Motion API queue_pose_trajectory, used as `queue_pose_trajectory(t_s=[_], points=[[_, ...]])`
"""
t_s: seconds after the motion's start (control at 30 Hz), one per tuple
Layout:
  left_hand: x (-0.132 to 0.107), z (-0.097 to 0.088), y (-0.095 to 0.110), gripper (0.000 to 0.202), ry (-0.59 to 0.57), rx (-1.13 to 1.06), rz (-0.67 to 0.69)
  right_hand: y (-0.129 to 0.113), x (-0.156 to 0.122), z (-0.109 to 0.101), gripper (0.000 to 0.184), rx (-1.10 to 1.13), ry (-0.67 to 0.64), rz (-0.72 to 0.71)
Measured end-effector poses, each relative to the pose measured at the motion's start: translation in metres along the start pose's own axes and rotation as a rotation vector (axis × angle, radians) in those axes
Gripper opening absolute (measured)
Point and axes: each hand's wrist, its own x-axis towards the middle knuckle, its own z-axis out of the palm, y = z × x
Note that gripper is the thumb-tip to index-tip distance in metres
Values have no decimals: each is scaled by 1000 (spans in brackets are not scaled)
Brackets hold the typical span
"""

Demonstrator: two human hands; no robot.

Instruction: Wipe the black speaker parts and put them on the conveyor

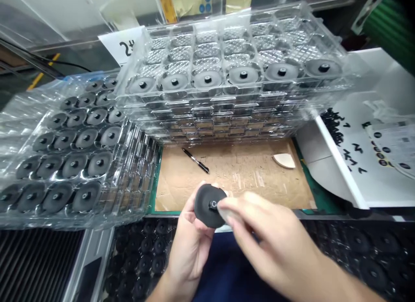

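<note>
In front of me, a round black disc [205, 207] with a short raised hub at its centre is gripped from beneath and at its edge by my left hand [191, 243]. The disc is tilted so its hub side faces up. My right hand [272, 232] has its thumb and fingers pinched together right beside the hub, over the disc's right side. A greyish bit shows at those fingertips, blurred, and I cannot make out what it is. Similar black discs sit in the top clear plastic tray [181, 101] of a stack, along its front row.
Another stack of clear trays [126, 172] full of discs stands at left. Brown cardboard [227, 176] carries a pen [196, 161] and a pale wedge-shaped piece [284, 160]. A white bin [343, 168] at right contains small black parts [333, 124]. More trayed discs [142, 263] lie below the bench edge.
</note>
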Motion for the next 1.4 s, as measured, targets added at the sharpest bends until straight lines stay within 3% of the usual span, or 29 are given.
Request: queue_pose_trajectory(t_s=[0.1, 0.23, 0.3, 0.37, 0.47, 0.53, 0.6, 0.67, 0.73, 0.83, 0.93, 1.03, 1.17, 1.2, 1.27, 1.33, 1.4], points=[[-1, -2, -2, 40, 6, -14, 6, 0, 1, 1, 20, 82, -53, 9], [0, -2, -4, 47, 27, -47, 26, -3, 4, -1, 19, 49, 15, 66], [1, -2, -5, 52, 47, -44, 19, 6, 8, 4, 20, 122, -19, 59], [2, -2, -5, 53, 83, -57, 44, 29, 11, 15, 20, 139, 7, 156], [4, -4, -4, 51, 138, -94, 56, 83, 7, 41, 24, 7, 151, 359], [5, -5, -4, 50, 157, -103, 36, 114, 0, 56, 24, -6, 145, 389], [5, -6, -3, 50, 165, -95, 29, 126, -7, 61, 22, 21, 113, 384], [4, -5, -4, 49, 155, -83, 17, 117, -7, 54, 21, 50, 106, 378], [3, -4, -6, 48, 129, -74, 22, 89, 0, 40, 22, 102, 153, 359], [0, -3, -11, 47, 49, -53, 25, 37, 13, 21, 23, 199, 258, 162], [-2, -5, -13, 47, 8, -17, -67, 2, 20, 13, 20, 194, 102, -60], [-2, -7, -13, 46, 74, 4, -93, -5, 21, 15, 18, 169, -88, -15], [-2, -4, -12, 39, 17, -2, -110, -1, 18, 19, 21, 107, 159, -46], [-2, -4, -11, 40, -6, -2, -130, -1, 14, 17, 21, 123, 150, -69], [-4, -5, -7, 46, -29, -8, -169, -1, 4, 9, 19, 168, 7, -74], [-5, -6, -3, 52, -56, -26, -198, -1, -6, -2, 17, 153, -94, 5], [-6, -4, 1, 55, -97, -58, -211, 2, -11, -11, 17, 34, -38, 69]])
